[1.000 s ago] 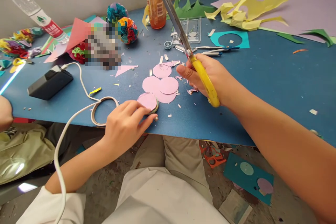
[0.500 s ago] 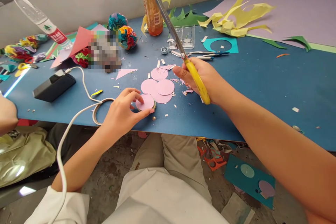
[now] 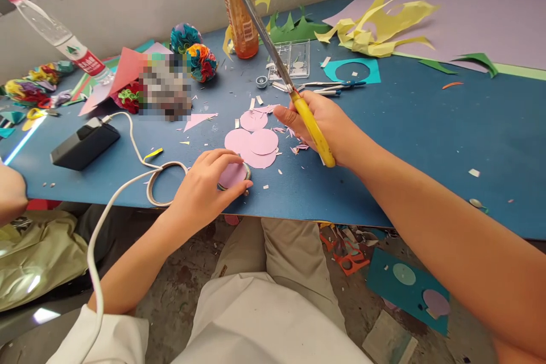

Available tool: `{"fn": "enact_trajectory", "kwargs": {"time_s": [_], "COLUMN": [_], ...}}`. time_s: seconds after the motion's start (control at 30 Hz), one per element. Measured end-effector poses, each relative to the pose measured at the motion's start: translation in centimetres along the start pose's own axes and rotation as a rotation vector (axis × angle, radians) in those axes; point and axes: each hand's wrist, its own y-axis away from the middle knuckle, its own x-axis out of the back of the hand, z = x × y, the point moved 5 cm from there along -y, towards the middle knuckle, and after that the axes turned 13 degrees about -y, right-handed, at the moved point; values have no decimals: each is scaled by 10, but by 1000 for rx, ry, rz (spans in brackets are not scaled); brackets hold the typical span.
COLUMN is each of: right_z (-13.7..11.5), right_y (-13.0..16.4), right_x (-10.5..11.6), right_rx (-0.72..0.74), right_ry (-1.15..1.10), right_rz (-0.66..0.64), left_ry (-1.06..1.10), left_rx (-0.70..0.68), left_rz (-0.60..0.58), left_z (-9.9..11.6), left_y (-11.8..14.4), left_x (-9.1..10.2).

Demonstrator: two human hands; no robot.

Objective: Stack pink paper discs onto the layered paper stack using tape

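My left hand is curled round a small round stack of paper discs, pink on top with a greenish rim. Its fingers and thumb press on the stack's edge, and it rests on the table near the front edge. Scissors with yellow handles are in my right hand, blades pointing up and away, held above the table. Between the hands lie several loose pink paper circles, overlapping. Small pink and white scraps are scattered beside them.
A blue table carries a power bank with a white cable, a tape ring, a water bottle, an orange bottle, a compass and yellow paper offcuts. Another person's arm is at the left.
My left hand's fingers have moved from the top of the disc to its edge and closed round the stack. My right hand keeps the scissors raised. The view has shifted slightly.
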Motion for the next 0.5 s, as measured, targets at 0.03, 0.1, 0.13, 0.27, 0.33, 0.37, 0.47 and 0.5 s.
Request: {"fn": "enact_trajectory", "kwargs": {"time_s": [0.03, 0.1, 0.13, 0.27, 0.33, 0.37, 0.47, 0.5], "right_z": [-1, -2, -2, -1, 0, 0, 0, 0], "right_y": [0, 1, 2, 1, 0, 0, 0, 0], "right_x": [0, 0, -1, -2, -1, -1, -1, -1], "right_rx": [-4, -15, -18, -5, 4, 8, 7, 2], "right_ry": [9, 8, -3, -44, -25, -13, -34, -59], "right_rz": [5, 7, 1, -14, -5, 0, -5, -10], "left_ry": [47, 146, 185, 290, 358, 397, 512, 545], "left_rx": [-18, -44, -45, -5, 18, 28, 49, 56], "left_rz": [-21, -71, -85, -60, -73, -91, -141, -152], "left_z": [2, 3, 3, -3, -7, -9, -15, -16], "left_y": [0, 1, 2, 4, 4, 4, 3, 3], "left_x": [-2, -3, -3, -3, -5, -7, -10, -10]}}
